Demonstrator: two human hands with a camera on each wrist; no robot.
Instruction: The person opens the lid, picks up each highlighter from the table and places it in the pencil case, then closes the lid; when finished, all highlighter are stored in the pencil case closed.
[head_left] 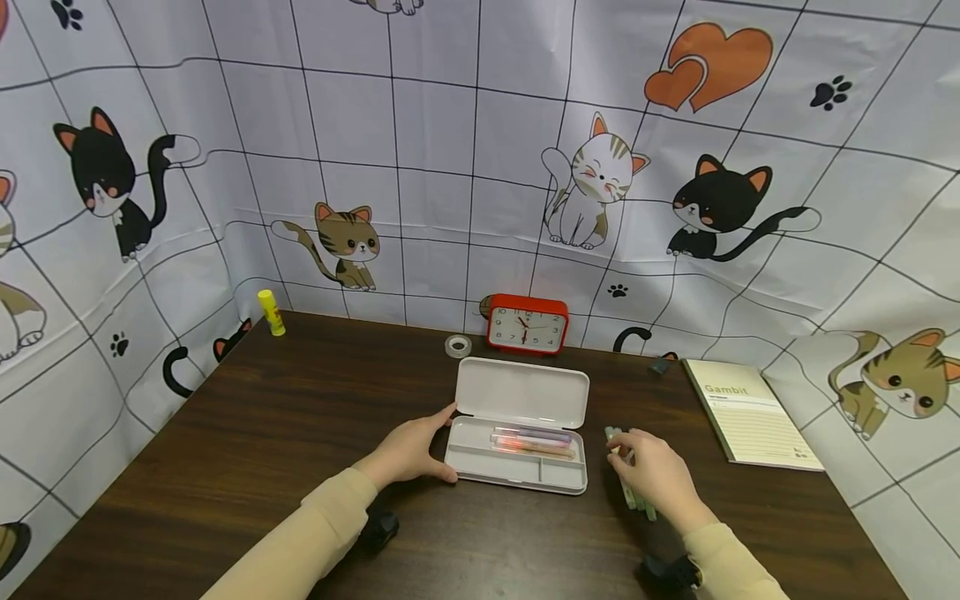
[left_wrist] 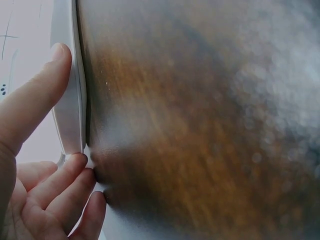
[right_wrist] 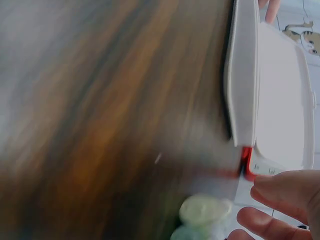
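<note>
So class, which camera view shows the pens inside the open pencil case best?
The head view: the pens lie in plain sight in the white pencil case, lid up. The left wrist view shows only the case's edge; the right wrist view shows its side and lid, no pens inside.

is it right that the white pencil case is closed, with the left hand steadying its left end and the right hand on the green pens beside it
Not quite: the white pencil case is open, its lid lying back and pens showing in the tray, as the head view shows. The rest holds: the left hand steadies its left end, and the right hand is on the green pens beside it.
</note>
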